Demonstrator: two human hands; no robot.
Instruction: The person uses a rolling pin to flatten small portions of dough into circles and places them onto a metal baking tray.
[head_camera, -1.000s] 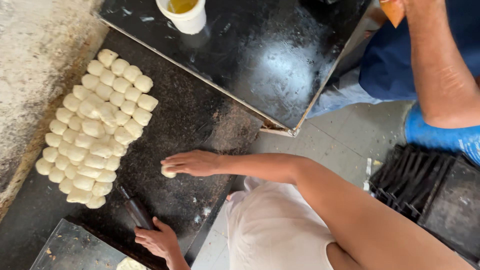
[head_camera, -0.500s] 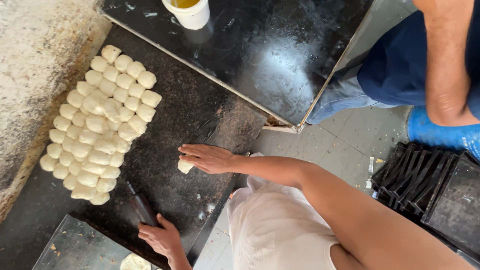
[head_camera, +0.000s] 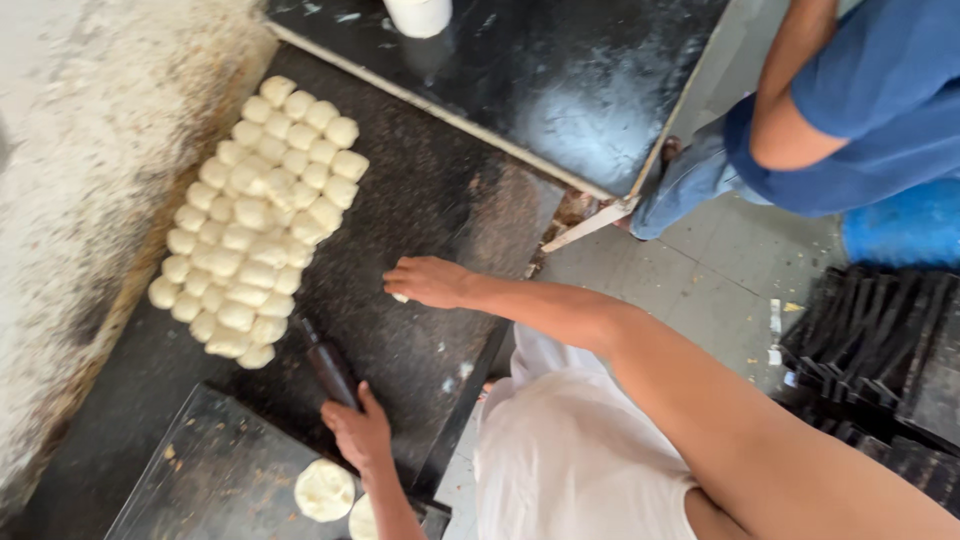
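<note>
My right hand (head_camera: 430, 280) lies palm-down over a small white dough ball (head_camera: 400, 297) on the dark stone counter (head_camera: 420, 190); only the ball's edge shows under the fingers. My left hand (head_camera: 360, 435) grips the near end of a dark rolling pin (head_camera: 328, 365) that rests on the counter. Several pale dough balls (head_camera: 255, 225) sit packed in rows to the left of both hands. Two flattened dough discs (head_camera: 325, 490) lie on a dark board (head_camera: 210, 470) by my left hand.
A raised black slab (head_camera: 560, 80) at the top carries a white cup (head_camera: 418, 15). Another person in blue (head_camera: 860, 100) stands at the upper right. Black stacked trays (head_camera: 880, 360) stand on the tiled floor. A floury rough surface (head_camera: 70, 200) borders the counter's left.
My right hand has slid with the dough ball across the counter, away from my left hand. My left hand stays on the rolling pin. The view has shifted.
</note>
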